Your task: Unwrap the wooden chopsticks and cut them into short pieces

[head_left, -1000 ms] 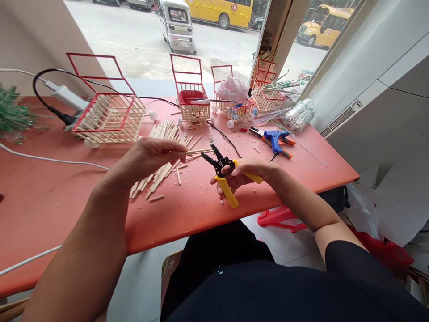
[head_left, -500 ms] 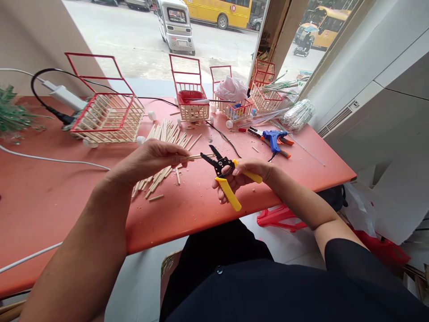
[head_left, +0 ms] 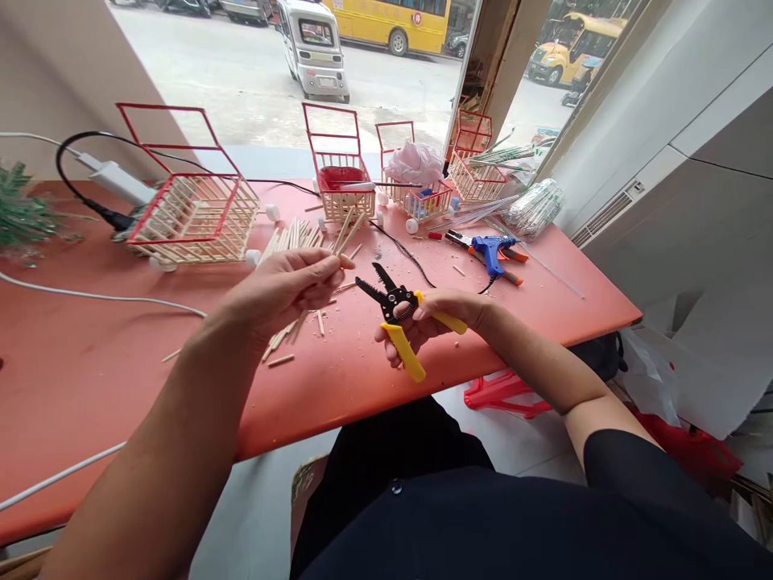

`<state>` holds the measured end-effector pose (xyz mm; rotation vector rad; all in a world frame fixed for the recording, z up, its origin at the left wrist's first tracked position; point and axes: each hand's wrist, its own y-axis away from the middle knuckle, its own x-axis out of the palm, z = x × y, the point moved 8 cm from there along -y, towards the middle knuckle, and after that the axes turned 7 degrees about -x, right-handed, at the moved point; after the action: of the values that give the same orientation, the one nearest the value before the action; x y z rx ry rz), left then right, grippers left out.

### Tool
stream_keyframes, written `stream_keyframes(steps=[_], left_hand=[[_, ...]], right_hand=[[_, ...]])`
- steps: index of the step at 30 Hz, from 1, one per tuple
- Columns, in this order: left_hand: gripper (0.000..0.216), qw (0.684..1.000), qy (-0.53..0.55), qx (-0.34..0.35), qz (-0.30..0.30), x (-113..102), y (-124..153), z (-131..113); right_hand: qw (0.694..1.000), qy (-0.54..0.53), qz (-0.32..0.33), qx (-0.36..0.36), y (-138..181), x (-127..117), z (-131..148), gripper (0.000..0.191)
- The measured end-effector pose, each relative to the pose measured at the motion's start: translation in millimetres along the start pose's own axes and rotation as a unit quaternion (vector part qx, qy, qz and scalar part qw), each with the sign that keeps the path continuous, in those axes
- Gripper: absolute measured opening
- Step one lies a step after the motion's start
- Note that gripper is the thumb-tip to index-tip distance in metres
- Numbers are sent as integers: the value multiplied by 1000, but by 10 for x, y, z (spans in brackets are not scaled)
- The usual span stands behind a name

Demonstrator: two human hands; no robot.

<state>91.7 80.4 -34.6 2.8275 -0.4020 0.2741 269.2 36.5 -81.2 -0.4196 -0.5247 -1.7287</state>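
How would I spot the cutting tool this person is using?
Look at the near edge of the orange table. Above it the right hand holds the cutters, black jaws open. Their yellow handles set them apart from the blue glue gun farther back.

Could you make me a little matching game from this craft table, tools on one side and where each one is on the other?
Things:
1. cutters
2. thin sticks
3. glue gun
4. large stick cart

Places:
A. pinched in the left hand
B. lying on the table, far right
C. gripped in the right hand
D. standing at the table's far left

Pairs: 1-C, 2-A, 3-B, 4-D
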Motion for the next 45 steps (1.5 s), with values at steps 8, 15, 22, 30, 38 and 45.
stream_keyframes(steps=[8, 15, 22, 30, 38, 45], left_hand=[[28, 997, -12, -74, 33, 334, 18, 181], [27, 997, -37, -50, 40, 320, 4, 189], [26, 999, -34, -39, -10, 245, 4, 153], [16, 984, -30, 58, -165, -12, 72, -53], [40, 986, -163, -13, -36, 392, 98, 234], [38, 992, -118, 17, -34, 398, 67, 226]], right_hand=[[999, 41, -28, 10, -25, -45, -58, 37], [996, 82, -28, 10, -21, -30, -41, 32], [997, 44, -64, 23, -19, -71, -61, 37], [990, -22, -130, -51, 0, -191, 100, 45], [925, -28, -320, -201, 113, -476, 456, 49], [931, -12, -301, -204, -2, -175, 583, 53]])
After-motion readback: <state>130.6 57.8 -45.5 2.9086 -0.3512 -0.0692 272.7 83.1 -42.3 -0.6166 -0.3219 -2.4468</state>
